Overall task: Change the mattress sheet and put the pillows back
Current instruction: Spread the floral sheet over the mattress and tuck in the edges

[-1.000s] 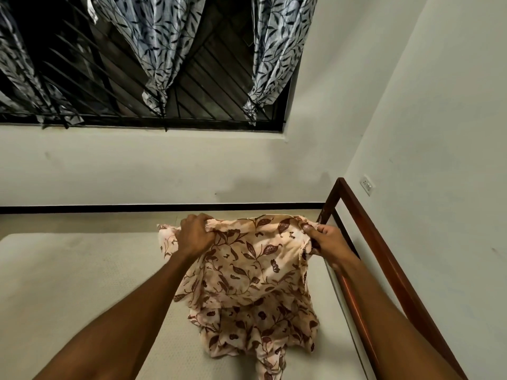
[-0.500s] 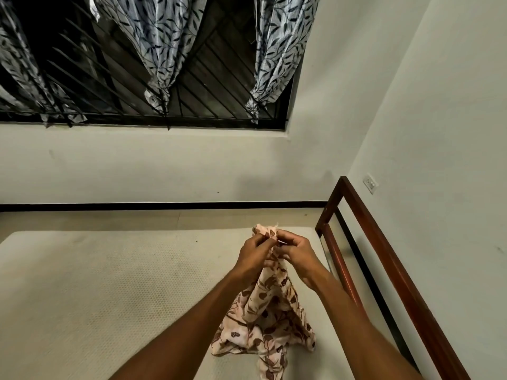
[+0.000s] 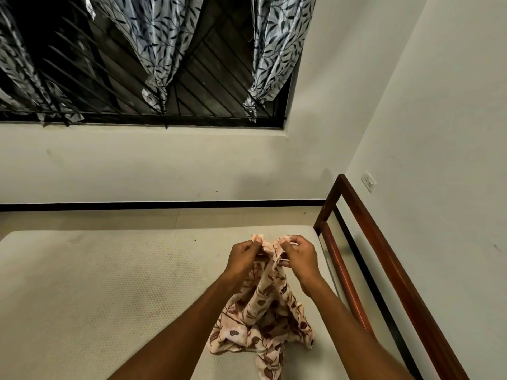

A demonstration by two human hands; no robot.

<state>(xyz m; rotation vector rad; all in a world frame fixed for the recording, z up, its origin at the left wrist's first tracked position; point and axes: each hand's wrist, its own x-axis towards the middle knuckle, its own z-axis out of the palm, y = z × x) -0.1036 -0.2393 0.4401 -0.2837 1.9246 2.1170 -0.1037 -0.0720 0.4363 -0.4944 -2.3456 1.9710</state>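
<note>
A bare cream mattress (image 3: pixel 90 297) with a fine dotted weave fills the left and middle of the bed, its far edge running parallel to the pale wall below a barred window (image 3: pixel 115 86) hung with grey leaf-print curtains (image 3: pixel 162 39). Toward the mattress's right edge, the left hand (image 3: pixel 242 257) has its grip pinching a gathered corner of a floral sheet (image 3: pixel 263 319), thumb and fingers curled onto the cloth. The sheet, peach with brown leaves and flowers, hangs down from the two hands in a narrow bunch and spreads into a rumpled heap that rests on the mattress near its right edge, between the two forearms. Just beside the left hand, the right hand (image 3: pixel 299 256) has its grip pinching a second bunched bit of the same sheet's top edge, the two hands close together but not touching. Right of the mattress runs the reddish-brown wooden bed frame (image 3: pixel 384 248), its rail beside the right-hand wall, where a white wall socket (image 3: pixel 368 182) sits above the frame's far corner.
</note>
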